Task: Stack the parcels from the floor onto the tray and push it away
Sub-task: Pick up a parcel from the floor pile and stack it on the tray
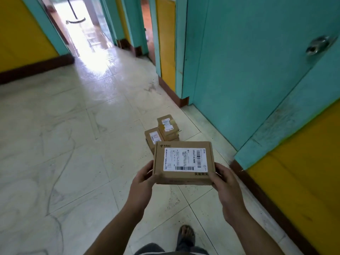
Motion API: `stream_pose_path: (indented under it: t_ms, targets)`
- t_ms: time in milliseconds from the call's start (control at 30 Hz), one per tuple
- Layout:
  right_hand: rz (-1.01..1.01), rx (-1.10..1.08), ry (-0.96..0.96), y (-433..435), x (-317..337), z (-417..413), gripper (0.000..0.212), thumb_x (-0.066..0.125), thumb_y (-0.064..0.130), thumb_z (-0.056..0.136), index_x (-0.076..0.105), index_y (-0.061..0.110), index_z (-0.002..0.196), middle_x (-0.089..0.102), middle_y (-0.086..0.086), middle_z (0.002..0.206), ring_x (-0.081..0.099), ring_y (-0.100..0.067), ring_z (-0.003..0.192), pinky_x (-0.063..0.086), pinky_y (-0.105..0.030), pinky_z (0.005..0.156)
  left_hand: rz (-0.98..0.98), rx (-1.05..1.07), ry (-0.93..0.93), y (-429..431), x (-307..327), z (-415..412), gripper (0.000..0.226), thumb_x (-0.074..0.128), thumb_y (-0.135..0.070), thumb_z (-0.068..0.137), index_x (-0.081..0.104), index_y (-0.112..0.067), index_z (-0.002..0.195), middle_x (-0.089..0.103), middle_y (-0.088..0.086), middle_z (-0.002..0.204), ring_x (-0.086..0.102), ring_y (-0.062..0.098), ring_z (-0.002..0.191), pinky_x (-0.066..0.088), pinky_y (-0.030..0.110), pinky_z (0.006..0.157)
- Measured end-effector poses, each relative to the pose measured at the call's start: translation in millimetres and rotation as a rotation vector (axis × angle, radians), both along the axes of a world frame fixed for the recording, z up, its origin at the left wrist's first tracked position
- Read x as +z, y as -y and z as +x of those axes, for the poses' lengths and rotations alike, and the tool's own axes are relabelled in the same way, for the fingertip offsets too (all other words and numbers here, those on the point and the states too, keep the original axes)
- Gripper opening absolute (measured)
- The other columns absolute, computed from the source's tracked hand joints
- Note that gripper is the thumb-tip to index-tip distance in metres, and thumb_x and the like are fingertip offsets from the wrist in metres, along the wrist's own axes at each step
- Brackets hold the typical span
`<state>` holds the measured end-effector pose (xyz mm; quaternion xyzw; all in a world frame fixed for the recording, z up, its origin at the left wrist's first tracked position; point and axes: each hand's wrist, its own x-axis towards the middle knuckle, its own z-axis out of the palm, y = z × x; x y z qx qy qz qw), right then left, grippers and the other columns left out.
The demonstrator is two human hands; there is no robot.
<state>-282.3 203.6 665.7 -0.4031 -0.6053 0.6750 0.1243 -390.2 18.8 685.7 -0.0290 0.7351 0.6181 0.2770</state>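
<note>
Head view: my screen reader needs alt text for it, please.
Both hands, left hand and right hand, hold a labelled cardboard parcel above a tiled corridor floor; more parcels sit stacked ahead beside a teal door.

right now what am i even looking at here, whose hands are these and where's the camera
There is no machine here. The single picture comes from a wide-angle camera worn on a person's head, looking forward and down, so the edges bend. The two bare arms reaching in from the bottom belong to that person. The left hand and right hand grip opposite sides of a flat cardboard parcel with a white shipping label, held in the air. Beyond it, more small parcels sit on the tiled floor near a teal door, partly hidden behind the held one. One foot shows at the bottom. No tray is in view.
</note>
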Motion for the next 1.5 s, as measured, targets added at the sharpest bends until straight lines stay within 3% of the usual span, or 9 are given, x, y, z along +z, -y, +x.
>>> stream_pose_path:
  t_ms: [167,367,567,800,967,1100,1233,1367,1500]
  targets:
    - [-0.023,0.107,0.019,-11.0,-10.8,-42.8,0.028,0.063,0.026,0.093,0.061,0.036,0.12,0.067,0.012,0.114,0.06,-0.01,0.11,0.048,-0.04,0.099,-0.038,0.084,0.031,3.3,-10.3,-25.0,0.043,0.052,-0.02,0.099,0.05,-0.032,0.141,0.054,-0.009,0.139,0.047,0.015,0.127,0.035,0.044,0.106]
    - [-0.019,0.189,0.086,-21.7,-29.1,-113.9,0.028,0.063,0.023,0.093,0.06,0.038,0.117,0.068,0.011,0.114,0.061,-0.011,0.109,0.048,-0.039,0.097,-0.022,0.171,0.092,-2.2,-30.7,-80.3,0.038,0.056,-0.018,0.097,0.055,-0.03,0.133,0.06,-0.014,0.124,0.053,0.011,0.116,0.045,0.017,0.074]
    - [0.044,0.2,0.164,-35.7,-52.2,-200.3,0.031,0.064,0.023,0.093,0.059,0.03,0.123,0.066,0.014,0.114,0.059,-0.003,0.106,0.044,-0.023,0.08,-0.05,0.171,0.125,-10.2,-64.7,-171.5,0.025,0.052,-0.016,0.099,0.06,-0.032,0.117,0.062,-0.023,0.106,0.057,-0.002,0.099,0.045,0.01,0.066]
    - [0.107,0.216,0.34,-45.2,-88.8,-288.7,0.029,0.065,0.021,0.093,0.058,0.034,0.117,0.065,0.015,0.114,0.058,-0.01,0.11,0.045,-0.035,0.096,-0.058,0.09,0.264,-16.8,-109.3,-262.4,0.028,0.048,-0.014,0.101,0.061,-0.035,0.114,0.062,-0.026,0.102,0.057,-0.006,0.091,0.047,0.006,0.053]
    - [0.163,0.258,0.441,-62.6,-144.4,-337.4,0.028,0.065,0.016,0.093,0.059,0.034,0.113,0.064,0.018,0.107,0.058,-0.01,0.106,0.044,-0.029,0.086,-0.058,0.081,0.386,-27.1,-172.3,-302.2,0.037,0.048,-0.007,0.099,0.062,-0.031,0.123,0.066,-0.011,0.116,0.06,0.0,0.102,0.049,0.007,0.062]
    - [0.169,0.291,0.501,-87.4,-198.3,-357.4,0.028,0.065,0.017,0.093,0.06,0.033,0.115,0.065,0.009,0.114,0.06,-0.012,0.108,0.044,-0.025,0.08,-0.058,0.082,0.471,-46.8,-225.3,-311.9,0.042,0.05,-0.008,0.098,0.057,-0.03,0.133,0.062,-0.004,0.13,0.058,0.011,0.119,0.053,0.029,0.095]
    - [0.173,0.378,0.554,-119.7,-264.6,-379.4,0.026,0.061,0.022,0.096,0.061,0.032,0.12,0.065,0.007,0.118,0.059,-0.013,0.109,0.045,-0.025,0.08,-0.054,0.104,0.559,-78.9,-281.5,-323.3,0.042,0.047,-0.012,0.1,0.054,-0.033,0.135,0.064,-0.011,0.127,0.062,0.009,0.114,0.057,0.024,0.082]
    - [0.179,0.436,0.587,-150.7,-330.7,-400.1,0.03,0.06,0.024,0.096,0.063,0.032,0.125,0.064,0.004,0.122,0.06,-0.013,0.109,0.045,-0.018,0.071,-0.107,0.134,0.557,-107.5,-338.9,-337.3,0.046,0.05,-0.01,0.098,0.052,-0.031,0.139,0.062,-0.014,0.131,0.055,0.01,0.123,0.042,0.045,0.109]
    - [0.155,0.494,0.615,-178.0,-404.7,-420.1,0.034,0.058,0.016,0.096,0.064,0.033,0.124,0.065,0.008,0.119,0.06,-0.01,0.106,0.049,-0.023,0.076,-0.142,0.169,0.577,-135.8,-412.8,-352.1,0.048,0.05,-0.008,0.097,0.051,-0.026,0.141,0.059,-0.011,0.134,0.052,0.011,0.126,0.038,0.04,0.111]
